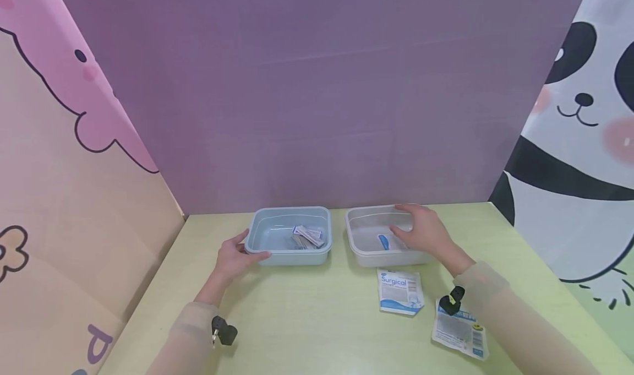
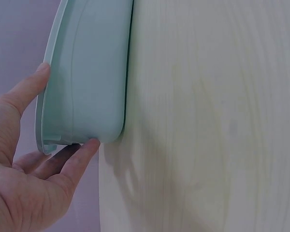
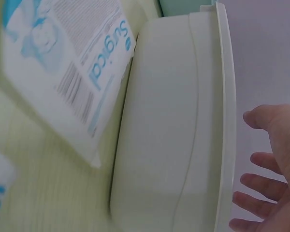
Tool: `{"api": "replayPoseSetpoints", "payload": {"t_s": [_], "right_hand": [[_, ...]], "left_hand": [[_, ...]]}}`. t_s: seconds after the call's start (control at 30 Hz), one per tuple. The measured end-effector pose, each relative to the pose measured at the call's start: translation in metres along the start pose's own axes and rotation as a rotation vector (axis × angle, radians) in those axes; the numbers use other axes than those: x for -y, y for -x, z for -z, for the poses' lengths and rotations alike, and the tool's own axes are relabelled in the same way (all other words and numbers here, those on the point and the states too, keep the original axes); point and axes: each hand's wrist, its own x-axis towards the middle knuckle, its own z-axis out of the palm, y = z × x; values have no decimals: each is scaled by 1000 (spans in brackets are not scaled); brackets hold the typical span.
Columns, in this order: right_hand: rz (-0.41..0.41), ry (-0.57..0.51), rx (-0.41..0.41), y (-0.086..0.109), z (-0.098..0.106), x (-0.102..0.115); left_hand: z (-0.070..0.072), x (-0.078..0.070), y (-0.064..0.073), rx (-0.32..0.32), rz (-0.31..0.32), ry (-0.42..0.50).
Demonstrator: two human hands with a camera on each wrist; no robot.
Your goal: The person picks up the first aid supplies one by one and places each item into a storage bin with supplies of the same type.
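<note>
Pale wood-grain tabletop [image 1: 297, 320]: two rimmed plastic tubs side by side at its far edge — light-blue tub [image 1: 287, 259] left, white tub [image 1: 388, 260] right. Left hand [image 1: 233, 259] grasps the blue tub's left end, thumb on rim. Right hand [image 1: 426, 231] over the white tub, fingers spread, released; rim contact cannot be told. Flat pack [image 1: 400, 293] before the white tub reads "Surgical" — barcode beside it. Second pack [image 1: 457, 333] near the right forearm, print too small. Blue tub contains small slim packets [image 1: 308, 237], lettering illegible; white tub, a blue-and-white piece [image 1: 383, 242].
</note>
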Motion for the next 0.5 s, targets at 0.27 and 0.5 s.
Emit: {"api": "replayPoseSetpoints", "payload": {"t_s": [0.27, 0.5], "right_hand": [[-52, 10, 17, 12, 8, -23], [-121, -22, 47, 21, 14, -40]], "left_hand": [[0, 2, -1, 5, -8, 3], [0, 1, -1, 1, -8, 3]]}}
